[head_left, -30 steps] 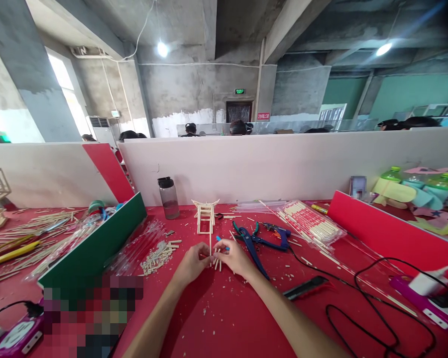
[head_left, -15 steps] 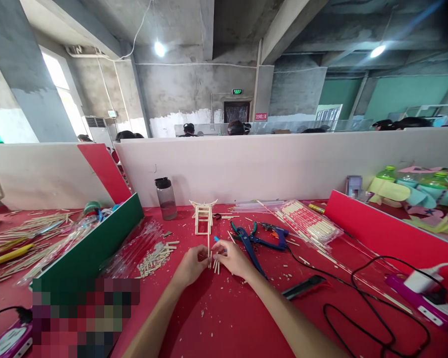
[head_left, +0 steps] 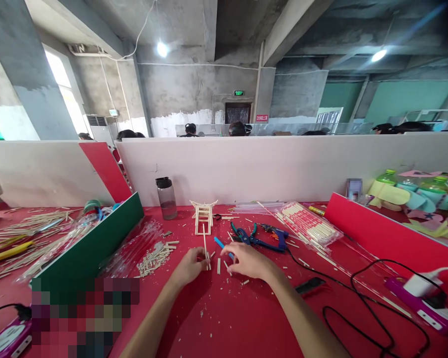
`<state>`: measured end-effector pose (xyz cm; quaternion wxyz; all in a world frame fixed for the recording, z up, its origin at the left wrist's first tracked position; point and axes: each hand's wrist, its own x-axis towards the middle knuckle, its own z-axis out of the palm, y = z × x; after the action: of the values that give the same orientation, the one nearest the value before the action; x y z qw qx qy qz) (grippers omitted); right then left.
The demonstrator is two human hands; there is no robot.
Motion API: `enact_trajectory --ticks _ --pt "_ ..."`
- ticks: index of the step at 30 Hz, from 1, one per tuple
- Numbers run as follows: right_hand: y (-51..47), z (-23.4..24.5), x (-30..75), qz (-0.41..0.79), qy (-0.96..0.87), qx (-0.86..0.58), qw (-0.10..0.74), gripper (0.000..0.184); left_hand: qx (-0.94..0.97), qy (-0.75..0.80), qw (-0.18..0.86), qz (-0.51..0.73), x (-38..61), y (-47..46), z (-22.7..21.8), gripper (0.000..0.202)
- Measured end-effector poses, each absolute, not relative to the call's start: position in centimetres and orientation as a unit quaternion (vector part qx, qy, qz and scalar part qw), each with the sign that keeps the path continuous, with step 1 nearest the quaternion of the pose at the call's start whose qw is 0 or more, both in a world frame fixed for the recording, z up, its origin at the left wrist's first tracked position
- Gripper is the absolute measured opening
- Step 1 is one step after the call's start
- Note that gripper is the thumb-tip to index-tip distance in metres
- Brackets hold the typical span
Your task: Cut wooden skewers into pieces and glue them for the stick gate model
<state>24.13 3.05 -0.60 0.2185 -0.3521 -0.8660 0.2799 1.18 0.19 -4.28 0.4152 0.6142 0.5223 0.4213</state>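
The left hand [head_left: 188,267] has its fingers pinched on a thin wooden stick [head_left: 205,246] whose long axis runs toward 12 o'clock, to the small stick frame [head_left: 203,218]. The right hand [head_left: 248,259] hovers with fingers loosely apart, cut stick pieces [head_left: 219,265] lying at its 9 o'clock, between the two hands. All sits on a red worktop [head_left: 246,318] in a bare concrete room.

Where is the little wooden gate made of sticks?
The little stick gate stands on the red table, past the two hands, between the dark water bottle on its left and the blue pliers on its right.
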Motion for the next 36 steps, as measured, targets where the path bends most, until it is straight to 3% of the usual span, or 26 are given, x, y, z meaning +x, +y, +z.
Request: enact_trajectory --ticks 4,8,14,18,21,27,36 --pt "2.8 -1.3 24.7 0.283 -0.885 -0.333 0.159 0.047 0.616 0.524 0.397 0.433 0.9 0.3 -4.2 0.017" --pt "2.8 -1.9 24.1 0.273 -0.887 -0.332 0.17 0.045 0.607 0.525 0.362 0.475 0.3 0.4 -3.7 0.012" --pt "2.8 -2.5 23.0 0.238 -0.883 -0.344 0.214 0.033 0.533 0.517 0.496 0.451 0.7 0.3 -4.0 0.026" --pt "2.8 -3.1 22.1 0.237 -0.865 -0.375 0.234 0.018 0.528 0.507 0.523 0.437 1.2 0.2 -4.1 0.027" --pt "2.9 -3.4 21.8 0.26 -0.847 -0.392 0.249 0.02 0.557 0.513 0.485 0.438 1.0 0.2 -3.9 0.023" --pt "2.7 -3.6 21.8 0.303 -0.847 -0.362 0.244 0.051 0.611 0.526 0.406 0.43 0.6 0.3 -4.1 0.016" --pt "1.3 -2.6 20.2 0.264 -0.857 -0.363 0.255 0.038 0.656 0.5 0.381 0.418 0.8 0.6 -4.8 0.011"
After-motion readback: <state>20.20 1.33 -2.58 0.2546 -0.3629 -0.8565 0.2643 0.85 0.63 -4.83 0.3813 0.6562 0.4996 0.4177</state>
